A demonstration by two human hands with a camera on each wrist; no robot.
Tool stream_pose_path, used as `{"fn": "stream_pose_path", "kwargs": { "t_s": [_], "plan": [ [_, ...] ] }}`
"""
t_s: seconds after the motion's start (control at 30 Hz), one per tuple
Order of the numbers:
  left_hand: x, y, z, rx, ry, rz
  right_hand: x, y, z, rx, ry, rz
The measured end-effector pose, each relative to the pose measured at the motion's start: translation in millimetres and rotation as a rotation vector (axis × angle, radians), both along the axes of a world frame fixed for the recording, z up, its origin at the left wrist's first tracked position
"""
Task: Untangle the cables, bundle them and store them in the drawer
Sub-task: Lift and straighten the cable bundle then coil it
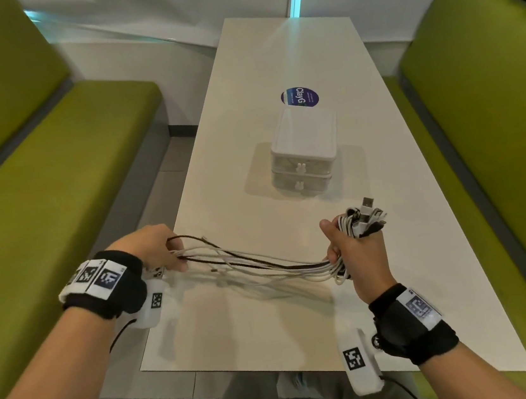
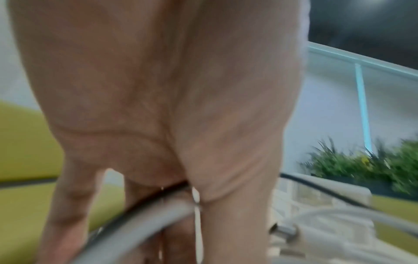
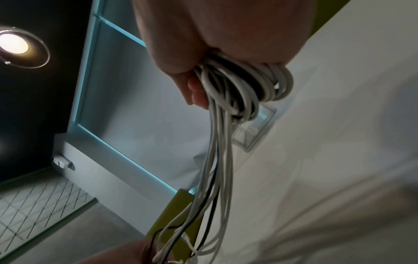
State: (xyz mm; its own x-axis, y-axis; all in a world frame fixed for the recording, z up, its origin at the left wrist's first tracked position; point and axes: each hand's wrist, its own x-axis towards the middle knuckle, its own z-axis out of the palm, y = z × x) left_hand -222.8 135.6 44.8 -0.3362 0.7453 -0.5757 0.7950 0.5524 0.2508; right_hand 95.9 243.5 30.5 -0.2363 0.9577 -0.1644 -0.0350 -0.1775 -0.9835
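Note:
Several white and dark cables (image 1: 256, 261) stretch in the air between my hands above the near part of the white table (image 1: 304, 327). My right hand (image 1: 352, 248) grips their gathered, looped end, with USB plugs (image 1: 367, 211) sticking up from the fist. In the right wrist view the coiled cables (image 3: 239, 89) hang from the closed fingers. My left hand (image 1: 158, 248) pinches the other end of the strands at the table's left edge. The left wrist view is blurred, with cables (image 2: 144, 223) crossing under the palm. A small white two-drawer box (image 1: 303, 151) stands mid-table, both drawers closed.
A round dark blue sticker (image 1: 299, 97) lies on the table behind the drawer box. Green benches (image 1: 53, 178) flank the table on the left and right (image 1: 496, 137). A white wall stands at the far end. Green plants (image 2: 361, 164) show in the left wrist view.

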Motion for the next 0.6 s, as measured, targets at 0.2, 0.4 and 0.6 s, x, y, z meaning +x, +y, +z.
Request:
{"fn": "stream_pose_path", "kwargs": {
  "t_s": [0.2,0.4,0.6],
  "plan": [
    [-10.7,-12.8,-0.4,0.017,-0.258,-0.094,11.5,11.8,-2.3,-0.009,-0.090,-0.071],
    [-23.8,-10.4,-15.6,0.152,-0.055,0.096,5.9,6.1,-3.5,0.015,-0.177,-0.028],
    [-49.0,-14.0,-18.7,0.173,0.223,0.302,8.6,12.9,-0.1,-0.003,-0.204,-0.044]
  ]
}}
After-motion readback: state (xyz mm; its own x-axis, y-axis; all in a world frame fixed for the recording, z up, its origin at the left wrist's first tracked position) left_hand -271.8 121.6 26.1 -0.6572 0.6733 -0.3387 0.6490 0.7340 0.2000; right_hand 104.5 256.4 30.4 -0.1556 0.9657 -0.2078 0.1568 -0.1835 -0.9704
